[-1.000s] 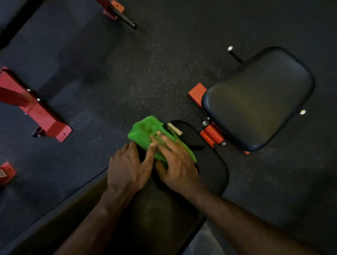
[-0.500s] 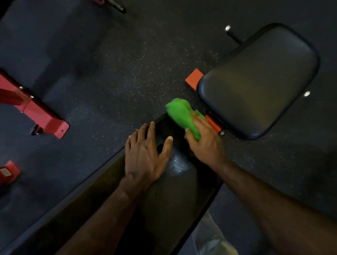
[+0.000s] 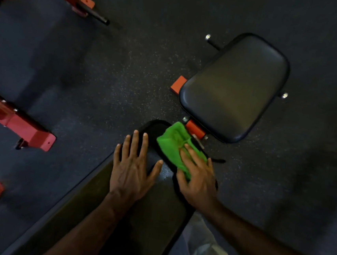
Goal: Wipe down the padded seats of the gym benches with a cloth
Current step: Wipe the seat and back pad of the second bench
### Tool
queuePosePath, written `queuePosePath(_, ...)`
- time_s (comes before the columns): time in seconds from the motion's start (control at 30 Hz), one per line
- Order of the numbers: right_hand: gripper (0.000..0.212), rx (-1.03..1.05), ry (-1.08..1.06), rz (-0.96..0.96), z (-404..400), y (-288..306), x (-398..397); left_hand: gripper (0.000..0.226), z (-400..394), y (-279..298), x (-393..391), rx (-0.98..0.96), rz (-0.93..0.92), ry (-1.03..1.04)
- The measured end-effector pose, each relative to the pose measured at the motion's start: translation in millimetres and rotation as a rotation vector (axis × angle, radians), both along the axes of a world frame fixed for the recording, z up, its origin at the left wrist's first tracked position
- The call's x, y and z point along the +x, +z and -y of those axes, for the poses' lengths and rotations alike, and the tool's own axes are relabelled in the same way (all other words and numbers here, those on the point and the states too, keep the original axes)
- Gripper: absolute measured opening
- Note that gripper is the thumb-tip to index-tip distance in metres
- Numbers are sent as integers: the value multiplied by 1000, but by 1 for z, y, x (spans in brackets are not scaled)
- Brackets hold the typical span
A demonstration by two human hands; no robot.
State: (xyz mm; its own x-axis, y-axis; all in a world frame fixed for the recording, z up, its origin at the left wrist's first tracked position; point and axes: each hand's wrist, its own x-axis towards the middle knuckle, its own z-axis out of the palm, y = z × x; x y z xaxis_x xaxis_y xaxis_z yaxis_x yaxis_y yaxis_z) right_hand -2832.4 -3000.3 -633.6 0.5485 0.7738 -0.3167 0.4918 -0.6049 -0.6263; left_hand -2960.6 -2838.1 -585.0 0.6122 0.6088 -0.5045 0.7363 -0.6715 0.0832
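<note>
Head view shows the left hand (image 3: 131,172) spread flat on the long black padded surface (image 3: 151,214), probably to support the body, while the right hand (image 3: 196,178) presses the crumpled green cloth (image 3: 174,143) at its far end, lower centre of frame.

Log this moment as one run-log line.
left hand: flat on long pad | right hand: pressing green cloth on pad's far end | square seat pad: untouched
</note>
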Motion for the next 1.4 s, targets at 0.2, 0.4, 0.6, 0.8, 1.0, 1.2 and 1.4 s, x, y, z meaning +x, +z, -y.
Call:
queuePosePath(0.2, 61, -68, -478, -148, 4, -20, 9, 85, 10, -1, -2, -5, 21, -109)
queuePosePath(0.4, 60, 175, -104, -23, 52, -9, -8, 74, 36, -6, 2, -32, 84, -141)
queuePosePath(0.6, 64, 59, -262, -16, 43, 12, -62, 75, 63, -4, -3, -91, 122, -85)
queuePosePath(0.8, 63, 171, -190, -47, 65, -2, -31, 73, 73, 22, -32, -47, 133, -67)
queuePosePath(1.0, 65, 161, -147, 2, 66, 49, -116, 70, 82, 39, -67, -60, 143, -45)
queuePosePath(1.2, 63, 109, -293, 2, 61, 42, -108, 71, 92, 53, -95, 4, 150, -24)
queuePosePath(1.4, 64, 257, 123, 90, 74, 70, -150, 71, 95, 78, -136, -46, 139, 33)
